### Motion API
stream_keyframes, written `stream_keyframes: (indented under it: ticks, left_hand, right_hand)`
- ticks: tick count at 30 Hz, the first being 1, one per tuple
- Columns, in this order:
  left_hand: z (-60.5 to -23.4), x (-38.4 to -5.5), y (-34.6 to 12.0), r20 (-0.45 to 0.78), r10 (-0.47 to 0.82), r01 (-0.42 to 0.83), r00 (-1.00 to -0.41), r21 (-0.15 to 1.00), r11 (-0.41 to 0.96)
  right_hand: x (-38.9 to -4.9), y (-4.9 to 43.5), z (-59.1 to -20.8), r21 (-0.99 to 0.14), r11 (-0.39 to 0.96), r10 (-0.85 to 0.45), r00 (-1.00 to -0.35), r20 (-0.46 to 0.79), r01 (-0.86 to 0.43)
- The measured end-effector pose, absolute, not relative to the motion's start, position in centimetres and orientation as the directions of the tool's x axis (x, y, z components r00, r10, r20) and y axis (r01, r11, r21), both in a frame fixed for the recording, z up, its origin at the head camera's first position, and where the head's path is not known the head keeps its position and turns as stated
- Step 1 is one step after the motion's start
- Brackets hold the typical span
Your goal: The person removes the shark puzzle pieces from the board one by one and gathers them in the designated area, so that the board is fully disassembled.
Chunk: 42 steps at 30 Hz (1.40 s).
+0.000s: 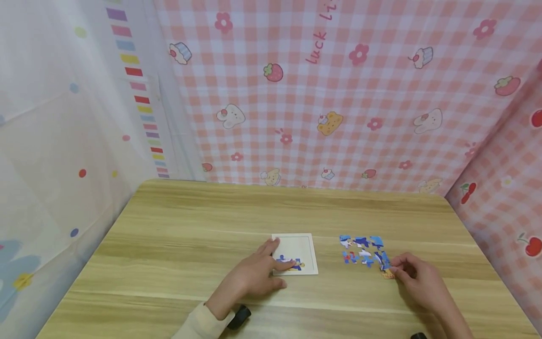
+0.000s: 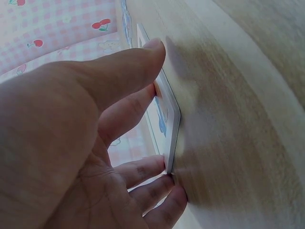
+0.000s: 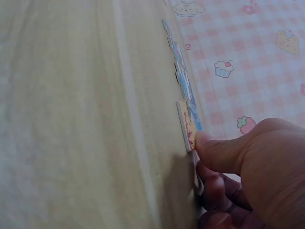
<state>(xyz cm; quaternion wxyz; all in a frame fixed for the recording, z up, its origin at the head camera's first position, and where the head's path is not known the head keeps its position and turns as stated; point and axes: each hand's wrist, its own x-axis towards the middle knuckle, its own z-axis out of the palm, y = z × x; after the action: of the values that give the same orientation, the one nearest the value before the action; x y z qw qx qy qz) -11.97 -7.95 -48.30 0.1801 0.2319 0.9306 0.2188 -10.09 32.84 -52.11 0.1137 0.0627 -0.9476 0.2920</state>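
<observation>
My left hand (image 1: 261, 270) lies spread over the left side of a white puzzle board (image 1: 302, 245), its index fingertip on several joined puzzle pieces (image 1: 296, 265) along the lower part. In the left wrist view, the thumb stays off the board (image 2: 174, 117), while other fingertips meet its edge. To the right, my right hand (image 1: 417, 278) pinches a puzzle piece with an orange-yellow part (image 1: 387, 275) between thumb and index finger. That piece (image 3: 187, 125) shows red marks in the right wrist view. Loose blue puzzle pieces (image 1: 362, 242) lie in rough rows just left of the hand.
All of this is on a wood-grain table (image 1: 190, 226). A pink checked cloth (image 1: 296, 103) hangs behind the table, with a white dotted cloth (image 1: 55, 141) at the left and another checked cloth (image 1: 504, 207) at the right.
</observation>
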Motion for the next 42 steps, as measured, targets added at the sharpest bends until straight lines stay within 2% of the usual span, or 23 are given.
stream_keyframes:
  ticks: [7, 25, 28, 34, 42]
  left_hand:
    - [-48.5, -12.0, -8.0, -0.235, 0.509, 0.350, -0.828, 0.494, 0.796]
    - [-48.3, -11.9, -8.0, -0.230, 0.506, 0.346, -0.831, 0.498, 0.795]
    - [-48.5, -11.9, -8.0, -0.231, 0.507, 0.345, -0.830, 0.500, 0.794]
    - [-48.5, -12.0, -8.2, -0.232, 0.511, 0.356, -0.828, 0.486, 0.798]
    - [-48.5, -12.0, -8.1, -0.228, 0.520, 0.362, -0.823, 0.493, 0.791]
  right_hand:
    - [-9.9, 32.7, -51.8, -0.525, 0.832, -0.065, -0.972, 0.225, -0.178]
    - [-9.6, 32.8, -50.4, -0.523, 0.850, -0.064, -0.997, 0.033, -0.072]
    - [-9.6, 32.5, -50.1, -0.533, 0.842, -0.072, -0.996, 0.052, -0.089]
    - [-10.0, 30.4, -49.5, -0.552, 0.806, -0.132, -0.975, 0.181, -0.211]
    - [-10.6, 26.5, -49.1, -0.601, 0.752, -0.221, -0.962, 0.157, -0.271]
